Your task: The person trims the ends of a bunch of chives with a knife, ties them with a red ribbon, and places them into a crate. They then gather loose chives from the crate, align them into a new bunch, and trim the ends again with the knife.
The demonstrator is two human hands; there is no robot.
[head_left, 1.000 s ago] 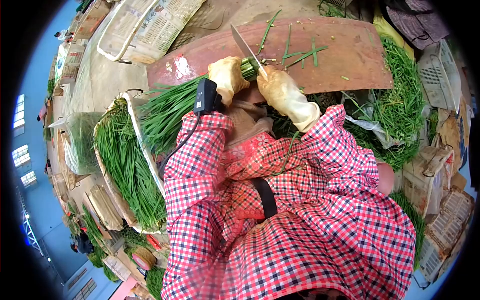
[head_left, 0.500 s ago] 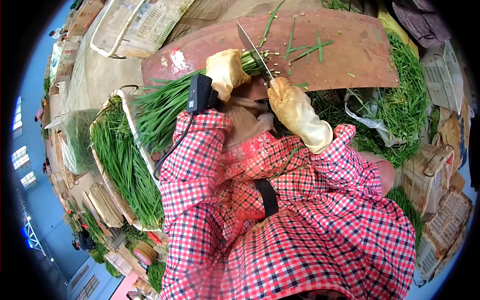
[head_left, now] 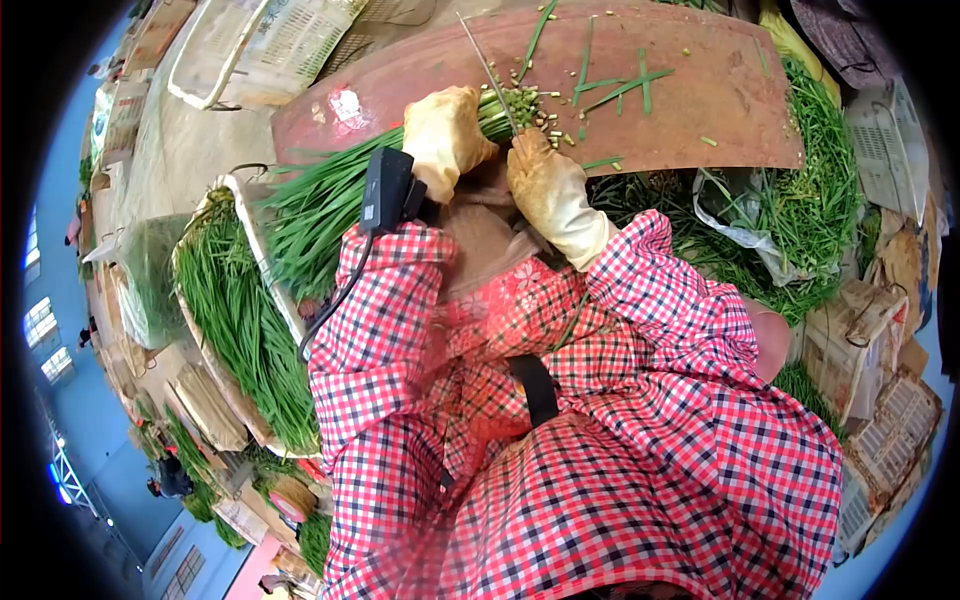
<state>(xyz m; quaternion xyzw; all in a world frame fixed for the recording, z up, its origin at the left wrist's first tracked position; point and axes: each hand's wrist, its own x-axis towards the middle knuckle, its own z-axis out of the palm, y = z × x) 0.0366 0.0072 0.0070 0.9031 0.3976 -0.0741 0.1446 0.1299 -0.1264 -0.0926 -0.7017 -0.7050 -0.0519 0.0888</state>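
Head view: at the left of the frame, a basket [head_left: 262, 250] of long green leaves is standing beside the tips of my bunch of green stalks [head_left: 320, 205], which is slanting up to the upper centre. The bunch may be fanning apart or rolling, in my judgement, should my hold be slackening, since its leafy end is hanging loose past the board [head_left: 720, 90]. My left hand [head_left: 443, 140], gloved, is gripping the bunch near its cut ends [head_left: 527, 103], knuckles uppermost, wrist below; the fingertips are hidden. The knife [head_left: 488, 70] could be nicking this glove if the blade were slipping or straying left, as the steel is standing just beside the stalk ends; whether it is touching them I cannot tell. My right hand [head_left: 548, 185], also gloved, is closing on the handle at the board's near edge, forearm slanting up and left, blade pointing to the top of the frame. Farther right, loose leaves [head_left: 640, 84] are lying on the board, where they could be tangling with the stalks.
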